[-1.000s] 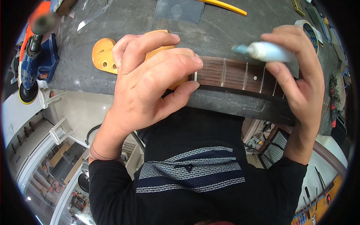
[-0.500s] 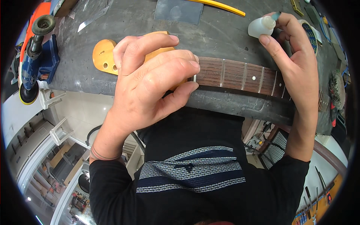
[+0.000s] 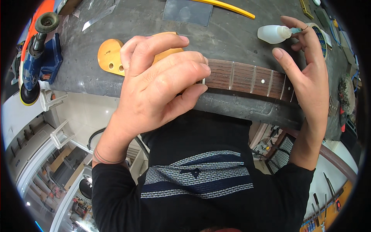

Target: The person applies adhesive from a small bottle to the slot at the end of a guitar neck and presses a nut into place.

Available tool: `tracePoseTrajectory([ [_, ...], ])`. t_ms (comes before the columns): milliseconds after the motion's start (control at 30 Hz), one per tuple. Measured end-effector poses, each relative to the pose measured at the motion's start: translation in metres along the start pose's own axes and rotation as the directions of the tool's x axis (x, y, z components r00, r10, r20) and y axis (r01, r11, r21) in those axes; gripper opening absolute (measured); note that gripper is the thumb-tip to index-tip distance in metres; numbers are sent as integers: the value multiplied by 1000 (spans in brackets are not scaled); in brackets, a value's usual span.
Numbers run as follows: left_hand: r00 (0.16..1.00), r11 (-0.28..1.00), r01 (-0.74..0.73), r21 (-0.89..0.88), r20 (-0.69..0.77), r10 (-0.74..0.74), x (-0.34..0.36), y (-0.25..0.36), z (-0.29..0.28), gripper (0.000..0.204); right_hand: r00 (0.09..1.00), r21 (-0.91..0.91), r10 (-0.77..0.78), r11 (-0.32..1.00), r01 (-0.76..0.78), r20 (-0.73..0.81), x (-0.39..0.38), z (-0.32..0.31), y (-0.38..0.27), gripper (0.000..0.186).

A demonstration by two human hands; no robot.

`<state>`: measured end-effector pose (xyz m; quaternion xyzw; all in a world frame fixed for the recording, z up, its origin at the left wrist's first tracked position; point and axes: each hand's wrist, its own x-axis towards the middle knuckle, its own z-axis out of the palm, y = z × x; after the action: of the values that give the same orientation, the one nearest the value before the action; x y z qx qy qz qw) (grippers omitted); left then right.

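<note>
A guitar neck [image 3: 241,76] lies across the bench with its dark fretboard up and its yellow headstock [image 3: 108,56] to the left. My left hand [image 3: 158,77] bends over the headstock end, thumb and fingers pinching across the neck at the white nut, which they mostly cover. Above the fretboard's right part, my right hand [image 3: 307,58] has its thumb and fingers apart. A small white squeeze bottle [image 3: 272,34] with a teal needle tip lies on its side beside it, the tip close to the index finger.
On the dark bench [image 3: 135,23] lie a grey flat plate [image 3: 187,12], a yellow tube [image 3: 234,11] and a metal blade [image 3: 99,17]. A blue power tool [image 3: 34,58] stands at the left edge. A roll of tape [image 3: 320,40] sits behind my right hand, and a brush [image 3: 348,87] lies farther right.
The squeeze bottle has gone from tilted up at my right fingers to lying on its side. My right thumb and fingers have spread away from it. My left hand keeps its pinch.
</note>
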<state>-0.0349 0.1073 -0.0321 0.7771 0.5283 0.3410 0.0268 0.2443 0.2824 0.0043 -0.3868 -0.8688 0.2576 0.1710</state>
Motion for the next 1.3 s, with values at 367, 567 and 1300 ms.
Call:
tracePoseTrajectory([
  [367, 1000, 1000, -5, 7, -10, 5, 2, 2, -1, 55, 999, -42, -49, 998, 49, 0, -12, -4, 11, 55],
  [567, 999, 995, -39, 95, 22, 37, 3, 6, -5, 36, 999, -47, -37, 998, 38, 10, -11, -3, 10, 54],
  [1300, 981, 982, 185, -36, 69, -182, 6, -18, -54, 56, 989, -163, -117, 978, 130, 91, -52, -24, -6, 79],
])
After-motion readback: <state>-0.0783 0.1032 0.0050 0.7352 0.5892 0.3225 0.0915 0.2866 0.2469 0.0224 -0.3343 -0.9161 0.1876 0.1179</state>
